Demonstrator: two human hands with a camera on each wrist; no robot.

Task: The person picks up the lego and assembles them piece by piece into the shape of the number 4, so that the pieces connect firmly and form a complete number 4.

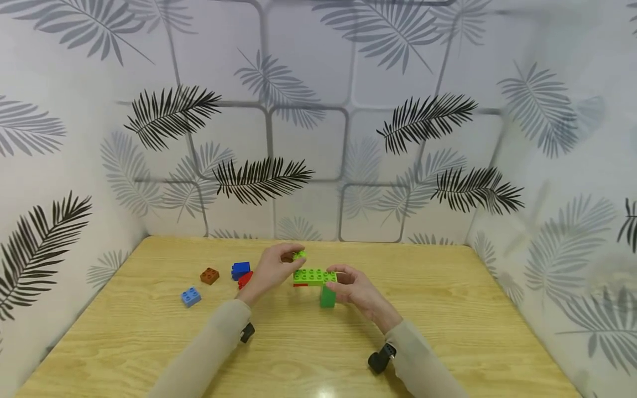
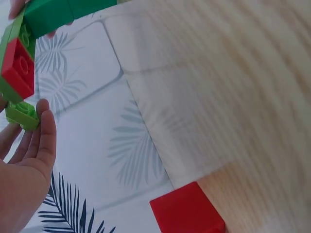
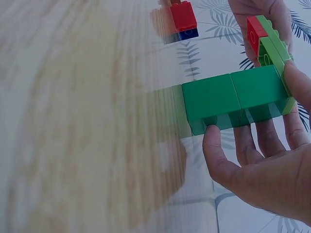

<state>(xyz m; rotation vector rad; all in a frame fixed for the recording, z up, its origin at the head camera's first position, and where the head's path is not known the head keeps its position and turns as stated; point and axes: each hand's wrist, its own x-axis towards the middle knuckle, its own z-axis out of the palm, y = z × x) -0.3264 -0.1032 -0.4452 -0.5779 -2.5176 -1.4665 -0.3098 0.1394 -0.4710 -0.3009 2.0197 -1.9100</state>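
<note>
My left hand point(image 1: 270, 271) pinches a small lime-green brick point(image 1: 299, 255) just above and behind the left end of a long lime-green brick point(image 1: 311, 277). A tower of two stacked dark green bricks point(image 3: 211, 102) stands on the table and bears that long brick's right end. Under the left end is a red brick point(image 2: 19, 73), its hollow underside showing in the left wrist view. My right hand point(image 1: 361, 291) grips the structure at its right end, thumb on the lime brick and fingers around the green tower's side.
Left of the hands on the wooden table point(image 1: 298, 354) lie a dark blue brick point(image 1: 241, 269), a red brick point(image 1: 244, 279) partly behind the left hand, a brown brick point(image 1: 209, 276) and a light blue brick point(image 1: 191, 297). A leaf-patterned backdrop point(image 1: 308, 210) rises behind the table.
</note>
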